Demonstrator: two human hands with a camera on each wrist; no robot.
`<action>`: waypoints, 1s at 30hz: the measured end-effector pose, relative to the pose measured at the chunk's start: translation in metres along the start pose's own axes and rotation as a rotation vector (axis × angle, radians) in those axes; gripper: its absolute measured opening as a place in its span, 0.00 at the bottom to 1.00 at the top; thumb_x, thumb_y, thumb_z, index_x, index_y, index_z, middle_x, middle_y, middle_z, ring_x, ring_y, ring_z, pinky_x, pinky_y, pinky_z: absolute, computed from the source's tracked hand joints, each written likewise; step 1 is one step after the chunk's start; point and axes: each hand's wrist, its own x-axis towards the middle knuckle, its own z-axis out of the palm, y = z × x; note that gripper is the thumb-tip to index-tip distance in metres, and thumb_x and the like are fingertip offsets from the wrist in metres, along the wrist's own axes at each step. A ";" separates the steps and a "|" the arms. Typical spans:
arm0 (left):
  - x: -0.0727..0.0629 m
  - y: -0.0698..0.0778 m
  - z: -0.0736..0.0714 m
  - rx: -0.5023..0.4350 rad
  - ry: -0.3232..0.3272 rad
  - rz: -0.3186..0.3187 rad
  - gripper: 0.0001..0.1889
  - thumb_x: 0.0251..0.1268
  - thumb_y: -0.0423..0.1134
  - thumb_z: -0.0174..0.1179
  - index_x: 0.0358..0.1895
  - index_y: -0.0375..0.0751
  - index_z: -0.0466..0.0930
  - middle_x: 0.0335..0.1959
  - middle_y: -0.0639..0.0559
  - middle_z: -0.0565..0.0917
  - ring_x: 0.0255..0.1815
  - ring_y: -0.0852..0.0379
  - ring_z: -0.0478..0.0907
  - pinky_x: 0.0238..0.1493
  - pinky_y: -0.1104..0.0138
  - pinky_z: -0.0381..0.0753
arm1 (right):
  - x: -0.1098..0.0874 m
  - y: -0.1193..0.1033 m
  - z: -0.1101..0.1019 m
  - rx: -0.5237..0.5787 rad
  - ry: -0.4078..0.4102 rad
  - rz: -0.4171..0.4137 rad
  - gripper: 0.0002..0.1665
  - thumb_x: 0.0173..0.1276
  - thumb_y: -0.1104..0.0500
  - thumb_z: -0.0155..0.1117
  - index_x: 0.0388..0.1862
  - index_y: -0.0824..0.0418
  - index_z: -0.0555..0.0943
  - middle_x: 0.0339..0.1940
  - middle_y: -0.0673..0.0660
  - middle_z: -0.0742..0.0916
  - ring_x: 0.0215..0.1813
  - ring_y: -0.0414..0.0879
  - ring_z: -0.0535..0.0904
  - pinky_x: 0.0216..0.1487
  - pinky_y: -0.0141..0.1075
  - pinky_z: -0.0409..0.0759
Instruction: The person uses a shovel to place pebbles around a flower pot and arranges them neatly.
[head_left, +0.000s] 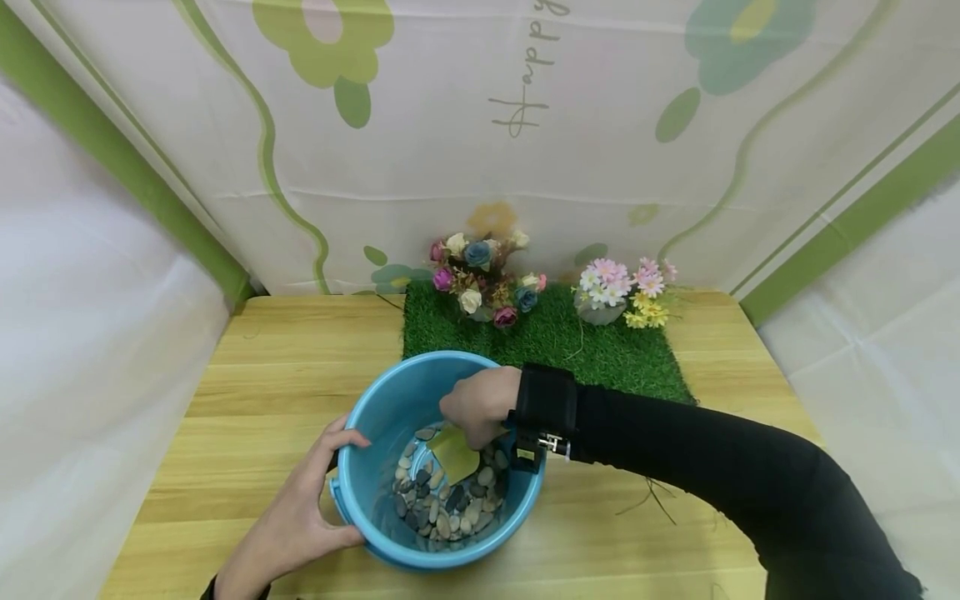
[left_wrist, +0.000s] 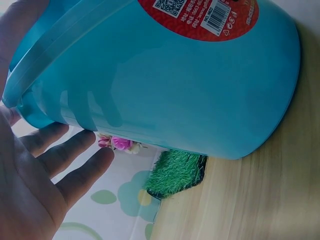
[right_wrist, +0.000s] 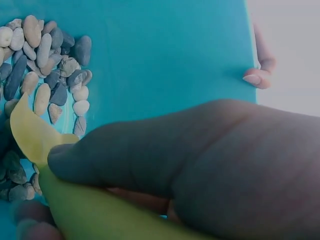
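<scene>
A blue bucket (head_left: 378, 421) stands upright on the wooden table, with grey, white and tan pebbles (head_left: 444, 518) spread over its bottom. My left hand (head_left: 296, 493) holds its left rim, fingertips over the edge and thumb along the outside. In the left wrist view, some of that hand's fingers extend beside the outer wall (left_wrist: 190, 95). Reaching inside from the right, my right hand (head_left: 486, 406) grips a yellow shovel (head_left: 453, 452). The right wrist view has the thumb on the shovel's handle (right_wrist: 95, 210), its blade (right_wrist: 32, 130) among the pebbles.
Behind the bucket lies a green artificial grass mat (head_left: 555, 346). On it stand a bunch of mixed flowers (head_left: 480, 279) and a smaller pot of pink, white and yellow flowers (head_left: 618, 292). A flower-patterned cloth (head_left: 465, 158) hangs at the back. Thin dark strands (head_left: 658, 500) lie on the right.
</scene>
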 end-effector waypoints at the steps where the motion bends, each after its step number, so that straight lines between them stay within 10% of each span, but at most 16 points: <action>1: 0.000 0.000 0.000 -0.001 -0.002 -0.002 0.48 0.37 0.37 0.86 0.64 0.37 0.65 0.76 0.46 0.61 0.65 0.44 0.70 0.54 0.59 0.82 | 0.000 0.000 0.000 0.003 -0.002 -0.005 0.09 0.74 0.63 0.62 0.35 0.53 0.72 0.22 0.49 0.67 0.22 0.41 0.59 0.24 0.34 0.59; 14: -0.001 -0.002 0.000 -0.011 0.005 0.018 0.48 0.36 0.35 0.86 0.64 0.36 0.66 0.77 0.46 0.59 0.67 0.41 0.68 0.56 0.60 0.81 | 0.015 0.004 0.001 0.084 -0.108 -0.110 0.25 0.75 0.63 0.61 0.13 0.54 0.75 0.11 0.49 0.68 0.15 0.41 0.58 0.22 0.33 0.58; 30: -0.001 -0.006 0.001 -0.020 0.004 0.059 0.47 0.39 0.41 0.85 0.65 0.40 0.66 0.77 0.45 0.60 0.67 0.44 0.68 0.55 0.61 0.81 | 0.012 0.014 0.002 0.204 -0.097 -0.238 0.28 0.75 0.62 0.62 0.11 0.53 0.72 0.10 0.49 0.68 0.15 0.40 0.53 0.24 0.32 0.53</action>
